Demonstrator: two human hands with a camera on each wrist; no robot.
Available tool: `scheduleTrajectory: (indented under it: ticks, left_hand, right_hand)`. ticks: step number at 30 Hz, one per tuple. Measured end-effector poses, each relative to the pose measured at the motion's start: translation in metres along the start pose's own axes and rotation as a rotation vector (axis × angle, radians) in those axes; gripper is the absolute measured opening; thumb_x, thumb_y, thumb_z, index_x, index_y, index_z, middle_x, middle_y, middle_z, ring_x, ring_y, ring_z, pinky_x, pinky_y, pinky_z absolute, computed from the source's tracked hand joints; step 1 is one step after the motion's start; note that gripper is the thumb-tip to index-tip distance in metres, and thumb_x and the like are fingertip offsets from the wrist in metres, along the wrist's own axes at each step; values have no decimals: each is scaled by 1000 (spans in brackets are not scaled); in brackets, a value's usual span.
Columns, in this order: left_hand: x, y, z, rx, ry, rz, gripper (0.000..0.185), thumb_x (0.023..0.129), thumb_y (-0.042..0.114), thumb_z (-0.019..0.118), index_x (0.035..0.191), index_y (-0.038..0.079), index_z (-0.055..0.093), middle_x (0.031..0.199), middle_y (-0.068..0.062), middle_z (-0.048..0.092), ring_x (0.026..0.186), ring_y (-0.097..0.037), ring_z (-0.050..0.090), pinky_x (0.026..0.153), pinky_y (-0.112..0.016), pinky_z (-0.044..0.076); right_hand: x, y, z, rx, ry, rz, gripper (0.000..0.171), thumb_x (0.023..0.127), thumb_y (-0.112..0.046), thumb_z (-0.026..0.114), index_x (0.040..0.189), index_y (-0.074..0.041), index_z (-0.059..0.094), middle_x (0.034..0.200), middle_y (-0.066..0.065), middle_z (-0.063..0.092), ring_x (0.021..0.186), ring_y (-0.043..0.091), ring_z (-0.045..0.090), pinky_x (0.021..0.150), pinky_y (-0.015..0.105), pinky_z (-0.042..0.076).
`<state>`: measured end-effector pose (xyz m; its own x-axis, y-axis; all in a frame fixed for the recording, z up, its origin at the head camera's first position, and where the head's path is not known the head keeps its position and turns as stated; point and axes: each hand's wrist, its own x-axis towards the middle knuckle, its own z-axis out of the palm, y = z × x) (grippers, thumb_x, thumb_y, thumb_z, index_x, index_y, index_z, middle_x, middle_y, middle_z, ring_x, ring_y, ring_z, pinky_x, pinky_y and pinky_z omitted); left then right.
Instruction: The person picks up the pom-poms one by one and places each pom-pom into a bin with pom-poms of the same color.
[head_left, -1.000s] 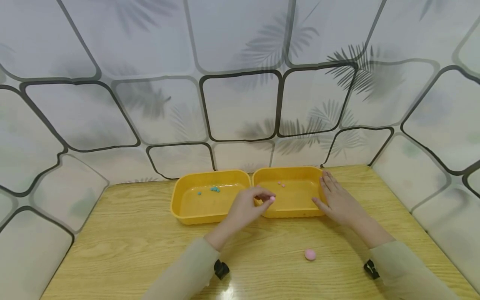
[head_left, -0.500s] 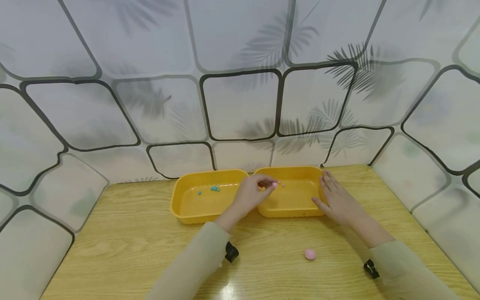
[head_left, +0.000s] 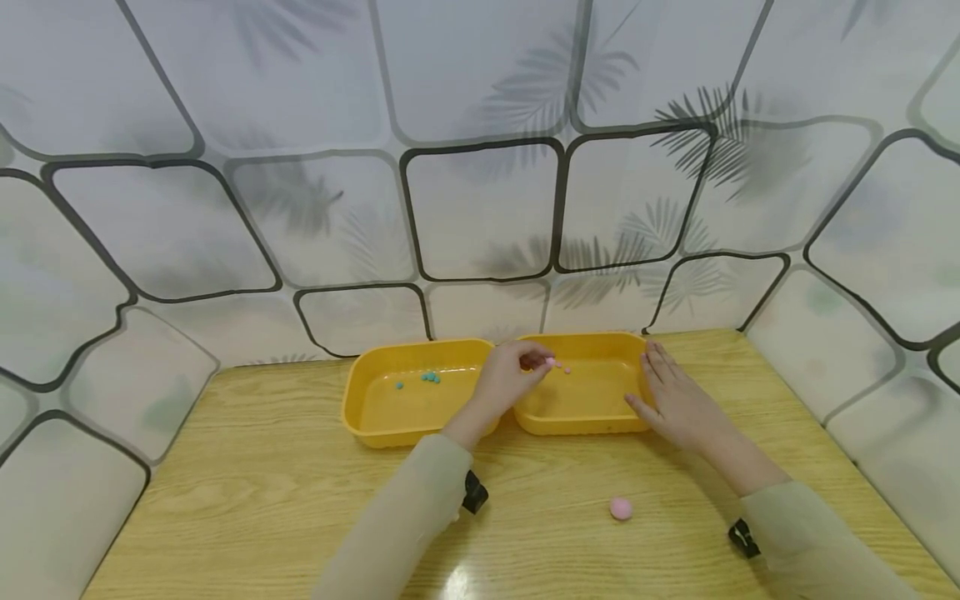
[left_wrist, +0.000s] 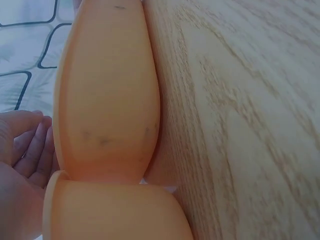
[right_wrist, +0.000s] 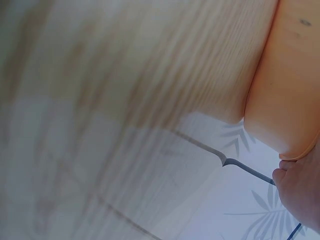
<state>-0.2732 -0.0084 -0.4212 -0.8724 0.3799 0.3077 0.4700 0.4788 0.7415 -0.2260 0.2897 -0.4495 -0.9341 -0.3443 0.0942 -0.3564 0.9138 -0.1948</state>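
Nearest you, a larger pink ball (head_left: 620, 508) lies on the wooden table (head_left: 247, 500), well apart from both hands and between your sleeves. Farther on, your right hand (head_left: 675, 400) rests with fingers straight against the right wall of the right yellow tray (head_left: 585, 421), holding nothing. Your left hand (head_left: 510, 377) reaches over the near-left part of that tray, fingertips curled together and pinching a small pink pellet (head_left: 550, 362) above the tray's back-left area, just beside a few pink pellets (head_left: 564, 367) already lying on the floor.

The risk here is the pellet itself — so small that a loose pinch could let it bounce off the floor and over the low rim, or into the left yellow tray (head_left: 375, 417), which touches this one and holds teal pellets (head_left: 429, 377). Your left forearm crosses the seam between the trays — a careless drag could nudge them. Beyond stands the patterned wall (head_left: 480, 208).
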Motion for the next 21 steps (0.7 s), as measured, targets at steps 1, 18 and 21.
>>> scheduleTrajectory:
  ticks: [1, 18, 21]
  left_hand:
    - [0, -1, 0, -1, 0, -5, 17, 103, 15, 72, 114, 5, 81, 106, -9, 81, 96, -25, 75, 86, -29, 63]
    - [8, -5, 11, 132, -13, -127, 17, 103, 20, 73, 113, 9, 82, 103, -6, 82, 94, -21, 75, 81, -28, 61]
    - [10, -5, 13, 175, -4, -135, 18, 103, 21, 73, 113, 10, 82, 103, -5, 82, 94, -20, 75, 81, -28, 61]
  right_hand:
    - [0, 0, 0, -1, 0, 0, 87, 112, -48, 47, 159, 21, 20, 172, 38, 7, 161, 54, 12, 131, 64, 19]
    - [0, 0, 0, 3, -13, 10, 88, 112, -49, 46, 161, 19, 18, 173, 36, 6, 162, 53, 10, 132, 64, 18]
    - [0, 1, 0, 3, -13, 9, 88, 112, -49, 46, 161, 19, 17, 173, 36, 6, 162, 53, 10, 132, 64, 17]
